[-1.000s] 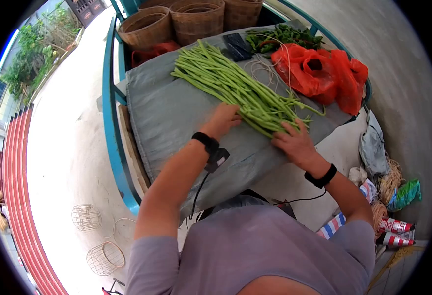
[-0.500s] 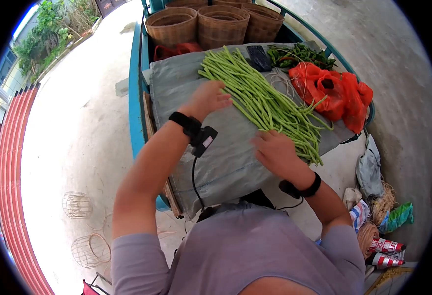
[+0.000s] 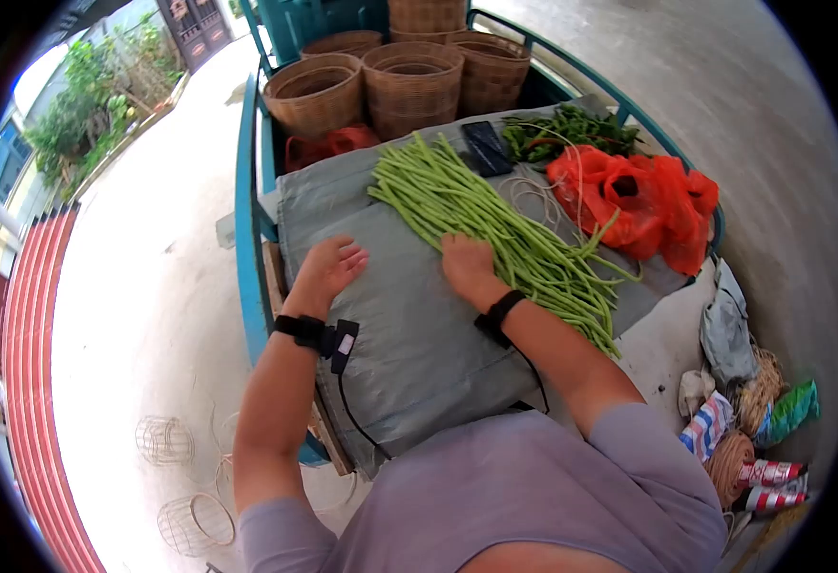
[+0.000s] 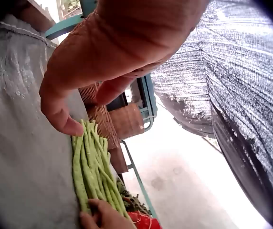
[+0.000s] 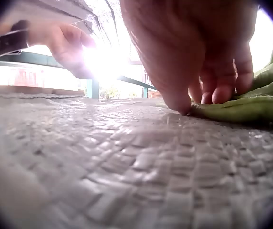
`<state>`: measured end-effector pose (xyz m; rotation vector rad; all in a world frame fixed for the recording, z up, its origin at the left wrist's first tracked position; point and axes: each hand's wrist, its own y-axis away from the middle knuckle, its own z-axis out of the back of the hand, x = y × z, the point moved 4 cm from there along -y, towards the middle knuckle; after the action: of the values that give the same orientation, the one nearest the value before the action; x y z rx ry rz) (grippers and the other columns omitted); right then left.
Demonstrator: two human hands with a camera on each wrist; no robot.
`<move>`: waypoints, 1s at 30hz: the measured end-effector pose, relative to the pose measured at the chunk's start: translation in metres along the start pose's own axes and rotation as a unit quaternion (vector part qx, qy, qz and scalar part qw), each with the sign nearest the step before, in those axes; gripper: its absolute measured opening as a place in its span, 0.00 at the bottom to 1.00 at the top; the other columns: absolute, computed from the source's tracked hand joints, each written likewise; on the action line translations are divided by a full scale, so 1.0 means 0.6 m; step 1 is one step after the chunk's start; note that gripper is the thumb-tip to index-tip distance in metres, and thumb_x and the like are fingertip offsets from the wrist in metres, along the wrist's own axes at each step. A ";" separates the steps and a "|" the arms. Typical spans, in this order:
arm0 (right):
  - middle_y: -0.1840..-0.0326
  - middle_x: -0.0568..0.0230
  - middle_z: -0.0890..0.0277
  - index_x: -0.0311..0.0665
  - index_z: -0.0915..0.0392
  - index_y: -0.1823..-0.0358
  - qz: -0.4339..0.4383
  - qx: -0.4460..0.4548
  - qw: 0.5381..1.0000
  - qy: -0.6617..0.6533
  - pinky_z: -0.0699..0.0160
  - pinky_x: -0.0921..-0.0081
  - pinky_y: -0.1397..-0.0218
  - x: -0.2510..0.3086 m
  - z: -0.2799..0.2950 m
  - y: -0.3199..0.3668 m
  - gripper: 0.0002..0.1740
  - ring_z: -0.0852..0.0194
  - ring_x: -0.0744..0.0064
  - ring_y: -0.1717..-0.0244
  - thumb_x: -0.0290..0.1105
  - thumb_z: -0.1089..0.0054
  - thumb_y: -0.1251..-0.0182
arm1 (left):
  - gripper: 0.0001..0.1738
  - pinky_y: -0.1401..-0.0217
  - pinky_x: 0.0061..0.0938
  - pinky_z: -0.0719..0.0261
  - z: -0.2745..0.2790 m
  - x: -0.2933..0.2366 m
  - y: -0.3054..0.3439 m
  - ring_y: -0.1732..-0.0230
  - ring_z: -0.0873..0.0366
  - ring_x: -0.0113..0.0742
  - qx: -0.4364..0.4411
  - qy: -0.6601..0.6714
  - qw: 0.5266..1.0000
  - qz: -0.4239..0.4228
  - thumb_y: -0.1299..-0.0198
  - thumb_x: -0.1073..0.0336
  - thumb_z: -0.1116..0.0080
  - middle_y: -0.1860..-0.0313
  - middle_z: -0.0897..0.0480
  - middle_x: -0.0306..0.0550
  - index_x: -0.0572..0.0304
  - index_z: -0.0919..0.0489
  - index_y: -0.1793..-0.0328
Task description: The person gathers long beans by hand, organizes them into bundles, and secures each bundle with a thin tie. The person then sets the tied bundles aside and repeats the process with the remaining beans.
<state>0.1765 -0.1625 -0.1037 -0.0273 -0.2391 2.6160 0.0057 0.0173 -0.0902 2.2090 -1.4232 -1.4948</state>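
A broad bundle of green long beans [image 3: 495,215] lies slantwise across a grey woven sheet [image 3: 405,325]. At the bundle's near left edge, my right hand [image 3: 469,265] pinches at the outermost beans. The right wrist view has its thumb and curled fingertips [image 5: 221,93] low against the sheet, around one bean [image 5: 251,109]. My left hand [image 3: 331,267] hovers over the sheet to the left, apart from the beans. It holds nothing, and its fingers are loosely bent. In the left wrist view its fingertips overlap the bean ends.
Woven baskets [image 3: 411,86] stand behind the sheet, inside the cart's teal rail [image 3: 247,229]. A black packet [image 3: 486,148], leafy greens [image 3: 572,134], pale string [image 3: 534,199] and a red plastic bag [image 3: 634,196] lie beyond the beans. Wire baskets [image 3: 195,523] sit on the ground at left.
My left hand has left the bundle's edge and drawn back left. My right hand has moved from the near right end leftward along the bundle's edge. The head view has shifted.
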 end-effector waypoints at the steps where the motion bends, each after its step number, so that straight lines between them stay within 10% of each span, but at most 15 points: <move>1: 0.56 0.58 0.25 0.40 0.24 0.58 0.011 -0.007 1.000 0.004 0.29 0.59 0.54 0.001 0.001 0.002 0.16 0.24 0.59 0.55 0.37 0.34 0.47 | 0.29 0.44 0.48 0.25 -0.010 -0.002 0.005 0.42 0.31 0.60 0.030 -0.002 0.999 -0.011 0.38 0.66 0.45 0.36 0.36 0.64 0.70 0.41 0.34; 4: 0.61 0.60 0.24 0.40 0.23 0.57 0.072 -0.098 0.990 -0.066 0.28 0.61 0.59 0.016 0.038 0.018 0.14 0.23 0.59 0.58 0.36 0.37 0.44 | 0.32 0.43 0.47 0.26 -0.034 -0.010 0.035 0.39 0.32 0.60 -0.012 -0.031 0.999 -0.033 0.37 0.64 0.44 0.34 0.37 0.65 0.68 0.43 0.31; 10: 0.66 0.59 0.26 0.40 0.22 0.54 0.087 -0.002 0.907 -0.412 0.26 0.64 0.65 0.073 0.143 0.083 0.13 0.24 0.57 0.68 0.35 0.41 0.39 | 0.36 0.37 0.51 0.30 -0.047 -0.026 0.073 0.35 0.33 0.60 -0.114 -0.075 0.990 0.037 0.34 0.58 0.45 0.30 0.41 0.66 0.68 0.46 0.28; 16: 0.65 0.57 0.25 0.39 0.21 0.52 0.179 0.016 0.844 -0.506 0.24 0.65 0.60 0.109 0.134 0.095 0.15 0.24 0.57 0.62 0.37 0.41 0.38 | 0.18 0.64 0.36 0.20 -0.009 -0.056 0.036 0.63 0.23 0.43 -0.008 0.000 0.997 -0.081 0.34 0.60 0.44 0.56 0.27 0.51 0.65 0.29 0.45; 21: 0.59 0.58 0.25 0.39 0.23 0.54 0.143 -0.057 0.976 -0.152 0.23 0.62 0.57 0.041 0.075 0.002 0.13 0.26 0.57 0.55 0.37 0.47 0.35 | 0.12 0.70 0.24 0.24 -0.043 -0.063 0.082 0.71 0.28 0.29 -0.027 0.019 0.996 -0.082 0.31 0.59 0.48 0.71 0.28 0.39 0.58 0.25 0.48; 30: 0.58 0.61 0.27 0.40 0.25 0.61 0.046 -0.115 0.989 0.080 0.22 0.62 0.59 0.028 -0.036 -0.073 0.08 0.26 0.58 0.52 0.30 0.43 0.43 | 0.11 0.77 0.22 0.35 -0.029 -0.060 0.066 0.77 0.36 0.26 -0.018 0.042 0.997 -0.068 0.32 0.61 0.45 0.75 0.32 0.36 0.55 0.25 0.48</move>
<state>0.1848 -0.1130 -0.1170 -0.3343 -0.4926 2.6460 -0.0079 0.0159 -0.0355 2.3599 -1.2344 -1.4360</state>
